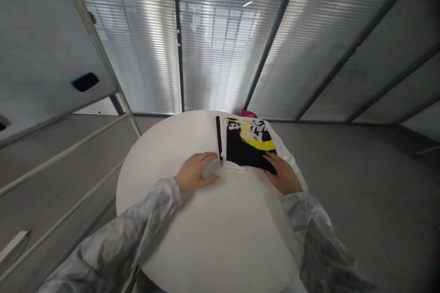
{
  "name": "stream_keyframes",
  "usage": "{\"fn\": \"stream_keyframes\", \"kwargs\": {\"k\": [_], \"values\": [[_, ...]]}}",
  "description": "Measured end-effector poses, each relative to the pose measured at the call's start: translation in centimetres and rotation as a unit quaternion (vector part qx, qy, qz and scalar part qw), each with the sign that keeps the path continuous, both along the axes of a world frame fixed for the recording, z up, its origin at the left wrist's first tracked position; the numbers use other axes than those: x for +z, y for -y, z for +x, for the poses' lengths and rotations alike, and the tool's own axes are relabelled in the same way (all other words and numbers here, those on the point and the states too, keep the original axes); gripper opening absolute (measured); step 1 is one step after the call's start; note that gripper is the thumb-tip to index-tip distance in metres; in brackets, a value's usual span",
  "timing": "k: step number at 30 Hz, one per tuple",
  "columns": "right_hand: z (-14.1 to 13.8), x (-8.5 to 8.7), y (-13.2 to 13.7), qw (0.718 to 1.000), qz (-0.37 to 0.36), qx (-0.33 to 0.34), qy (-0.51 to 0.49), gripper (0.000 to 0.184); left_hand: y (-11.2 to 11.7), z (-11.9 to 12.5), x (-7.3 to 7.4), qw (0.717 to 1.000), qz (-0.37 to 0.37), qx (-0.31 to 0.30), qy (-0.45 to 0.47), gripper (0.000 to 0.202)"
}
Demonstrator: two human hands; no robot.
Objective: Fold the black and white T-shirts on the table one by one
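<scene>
White and round, the desk (206,238) is spreading beneath both grips and carrying a folded shirt (247,146), black with yellow lettering, lying just beyond the knuckles. The left grip (195,173) is resting open and flat, holding nothing, its fingertips touching the shirt's white near edge. The right grip (283,176) is pressing open-palmed on the near-right corner, grasping nothing. Keeping both palms flat and the pressure even should be stopping the fold from skewing. A pink object (246,113) is peeking out farther off.
</scene>
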State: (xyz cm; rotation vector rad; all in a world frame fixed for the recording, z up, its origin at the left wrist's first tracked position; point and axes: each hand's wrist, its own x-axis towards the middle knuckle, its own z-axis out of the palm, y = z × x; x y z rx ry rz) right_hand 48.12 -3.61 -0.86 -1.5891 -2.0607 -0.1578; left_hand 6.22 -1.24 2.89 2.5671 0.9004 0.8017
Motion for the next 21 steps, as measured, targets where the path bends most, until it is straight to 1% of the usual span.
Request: {"fn": "stream_keyframes", "kwargs": {"k": [3, 6, 8, 9, 11, 13, 16, 18, 19, 20, 21], "values": [[1.8, -0.4, -1.1, 1.000, -0.009, 0.007, -0.017, 0.048, -3.2, 4.6, -1.1, 0.999, 0.012, 0.002, 0.036, 0.071], [2.2, 0.1, -1.6, 0.999, -0.009, -0.003, -0.047, 0.047, -5.2, 8.7, -2.5, 0.999, 0.003, 0.008, 0.048, 0.057], [2.4, 0.8, -1.8, 0.998, -0.012, -0.016, -0.068, 0.043, -6.0, 10.6, -3.0, 0.998, -0.011, 0.017, 0.055, 0.044], [2.5, 1.4, -1.9, 0.997, -0.008, -0.022, -0.079, 0.040, -6.2, 11.2, -3.0, 0.997, -0.021, 0.027, 0.063, 0.038], [2.6, 2.7, -2.1, 0.993, 0.007, -0.029, -0.110, 0.037, -6.5, 11.7, -2.4, 0.993, -0.048, 0.055, 0.093, 0.030], [2.3, 4.4, -2.2, 0.987, 0.031, -0.027, -0.154, 0.036, -6.6, 11.6, -1.2, 0.982, -0.082, 0.083, 0.152, 0.025], [0.8, 7.6, -2.3, 0.969, 0.063, -0.031, -0.238, 0.041, -6.9, 10.8, 1.8, 0.951, -0.126, 0.099, 0.265, 0.023], [-0.8, 10.1, -2.3, 0.951, 0.057, -0.032, -0.302, 0.046, -7.0, 9.8, 4.4, 0.925, -0.156, 0.112, 0.328, 0.027], [-1.8, 11.3, -2.2, 0.941, 0.041, -0.028, -0.334, 0.048, -6.9, 9.1, 5.8, 0.911, -0.179, 0.115, 0.353, 0.028], [-2.8, 12.5, -2.1, 0.932, 0.018, -0.020, -0.362, 0.050, -6.7, 8.3, 7.3, 0.896, -0.213, 0.111, 0.374, 0.029], [-3.8, 13.7, -2.0, 0.922, -0.009, -0.006, -0.387, 0.050, -6.3, 7.3, 8.9, 0.879, -0.257, 0.093, 0.390, 0.030]]}}
